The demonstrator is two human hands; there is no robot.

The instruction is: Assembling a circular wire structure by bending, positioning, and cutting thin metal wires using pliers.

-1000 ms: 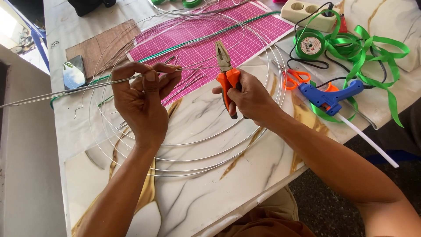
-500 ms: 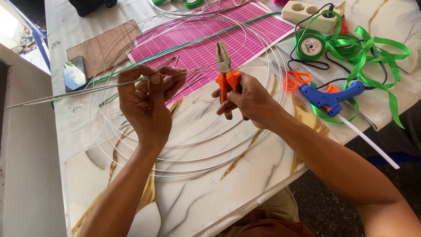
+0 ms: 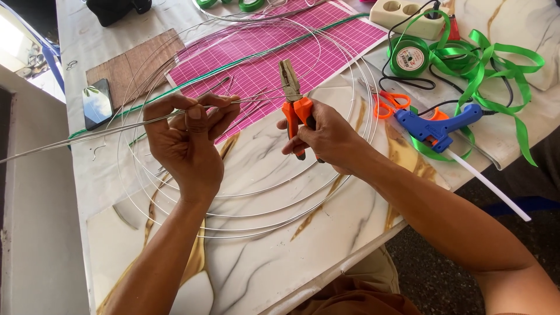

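Left hand (image 3: 188,143) pinches a bundle of thin, straight silver metal wires (image 3: 116,127) above the marble-patterned counter (image 3: 256,262); they look light, springy and slippery, best gripped near their ends. Right hand (image 3: 326,137) is clenched around orange-handled pliers (image 3: 293,105).

Thin bare metal wires (image 3: 116,128) are gleaming dully, while the pliers (image 3: 293,102) are showing grey steel and glossy orange plastic handles. The bench (image 3: 256,262) is shining like polished marble; the green ribbon (image 3: 501,64) is looking satiny.
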